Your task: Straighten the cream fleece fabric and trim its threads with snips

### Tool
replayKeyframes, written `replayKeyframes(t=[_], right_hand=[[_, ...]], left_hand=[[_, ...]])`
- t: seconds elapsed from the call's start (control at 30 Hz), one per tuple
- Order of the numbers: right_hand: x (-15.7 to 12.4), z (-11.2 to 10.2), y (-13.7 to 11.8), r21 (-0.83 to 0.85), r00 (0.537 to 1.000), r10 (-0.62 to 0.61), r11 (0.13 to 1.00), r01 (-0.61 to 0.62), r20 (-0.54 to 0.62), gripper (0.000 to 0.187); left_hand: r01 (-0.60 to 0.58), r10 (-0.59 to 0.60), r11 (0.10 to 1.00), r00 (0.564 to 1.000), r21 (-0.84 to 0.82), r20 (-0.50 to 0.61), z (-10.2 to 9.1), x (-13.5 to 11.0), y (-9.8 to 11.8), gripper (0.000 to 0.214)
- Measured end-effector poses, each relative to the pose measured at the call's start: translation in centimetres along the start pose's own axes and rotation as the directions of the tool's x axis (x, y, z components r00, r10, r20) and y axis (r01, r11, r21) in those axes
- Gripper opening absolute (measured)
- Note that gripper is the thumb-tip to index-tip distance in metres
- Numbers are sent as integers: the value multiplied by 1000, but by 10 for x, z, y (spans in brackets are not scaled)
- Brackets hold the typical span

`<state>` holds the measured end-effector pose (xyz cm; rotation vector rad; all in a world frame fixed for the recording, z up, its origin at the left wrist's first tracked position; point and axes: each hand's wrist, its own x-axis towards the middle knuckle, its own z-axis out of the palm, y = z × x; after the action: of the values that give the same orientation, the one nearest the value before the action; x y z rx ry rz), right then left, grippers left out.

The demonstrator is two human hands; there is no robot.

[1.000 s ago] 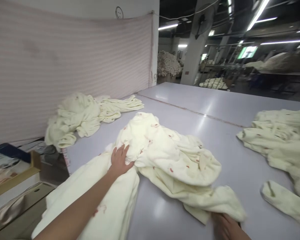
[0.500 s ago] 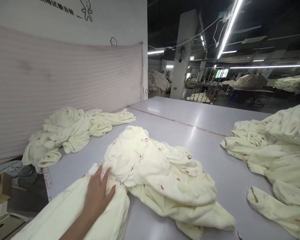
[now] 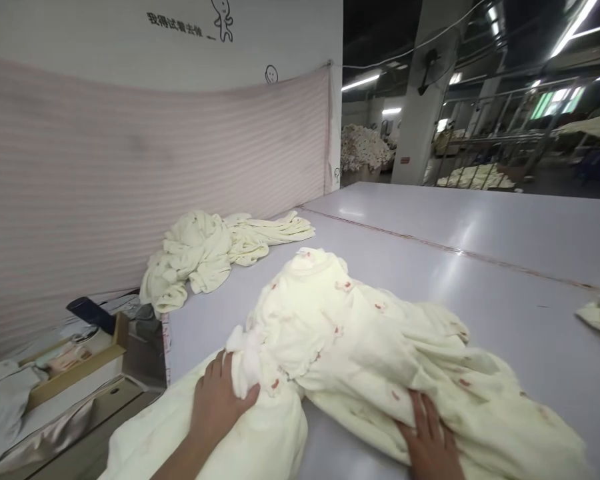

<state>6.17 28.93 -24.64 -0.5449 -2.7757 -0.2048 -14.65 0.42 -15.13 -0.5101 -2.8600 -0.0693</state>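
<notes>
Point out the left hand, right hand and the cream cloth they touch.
Left hand [image 3: 217,402], head view: back of the hand.
Right hand [image 3: 431,441], head view: back of the hand.
Cream cloth [image 3: 363,340], head view: bunched middle.

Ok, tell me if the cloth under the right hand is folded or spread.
Neither: the cloth lies bunched beneath the right hand, its creases loose and uneven.

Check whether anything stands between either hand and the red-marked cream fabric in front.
Nothing visible does: the left hand and right hand both rest directly on the fabric. The nearest other cloth, a crumpled cream pile, lies beyond it, toward the back left.
</notes>
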Motion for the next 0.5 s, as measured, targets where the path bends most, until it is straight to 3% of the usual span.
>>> replayKeyframes(t=[0.17, 0.27, 0.4, 0.5], right_hand=[[48, 44, 63, 16, 998, 43, 999, -44, 40, 41], [77, 57, 76, 14, 991, 125, 992, -126, 53, 41], [91, 48, 44, 19, 955, 294, 956, -294, -35, 40], [63, 42, -2, 79, 943, 320, 946, -314, -87, 50]], left_hand=[[16, -14, 999, 999, -51, 38, 21, 35, 46, 66], [62, -57, 993, 997, -105, 44, 34, 64, 82, 72], [138, -125, 971, 989, -197, 77, 44, 110, 129, 90], [144, -106, 952, 983, -271, 150, 44, 142, 155, 97]])
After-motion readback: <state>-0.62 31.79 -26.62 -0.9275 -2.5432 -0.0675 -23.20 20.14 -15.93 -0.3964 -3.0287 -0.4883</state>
